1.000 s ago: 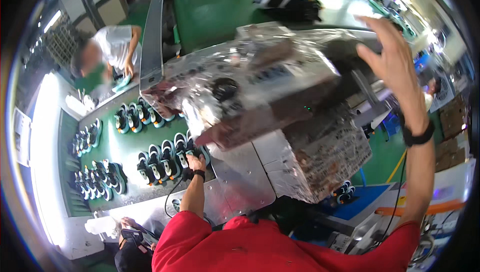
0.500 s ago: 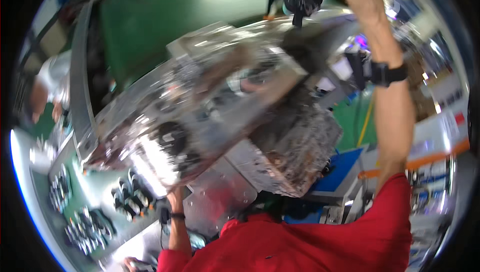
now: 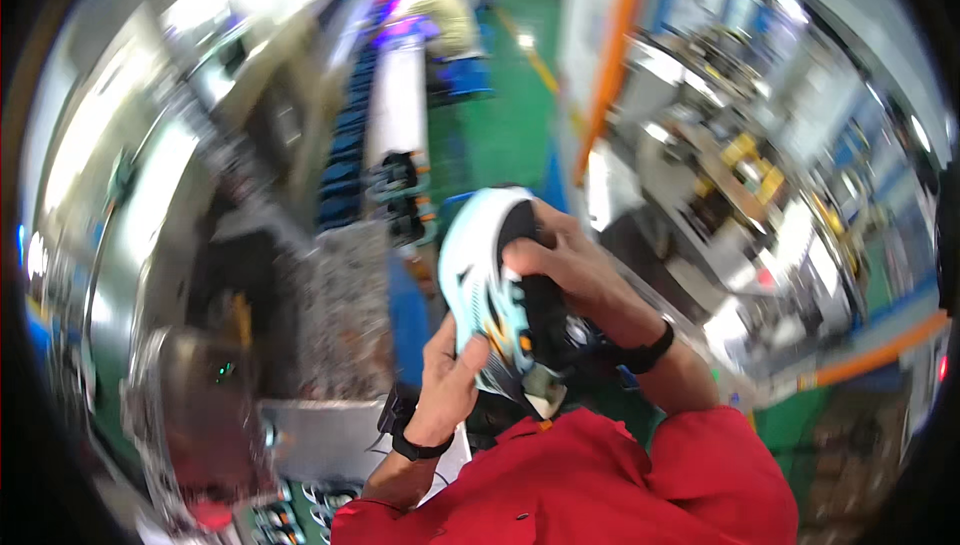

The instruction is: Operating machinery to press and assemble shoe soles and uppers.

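I hold a light blue and white sports shoe (image 3: 478, 285) with black and orange parts close in front of my chest, sole side toward the camera. My left hand (image 3: 447, 382) grips its lower end from below, thumb against the sole. My right hand (image 3: 572, 270) wraps over its upper side, fingers curled across the black opening. Both wrists wear black bands. My sleeves are red.
A grey foil-wrapped machine (image 3: 250, 345) stands at the left. A long conveyor (image 3: 395, 105) carrying several shoes (image 3: 400, 180) runs away toward a seated person in a yellow top (image 3: 440, 5). Green floor (image 3: 495, 135) and workbenches (image 3: 740, 195) lie to the right.
The view has swung from the machine toward the conveyor aisle. My right hand, raised high before, has come down, and both hands now hold the shoe at my chest.
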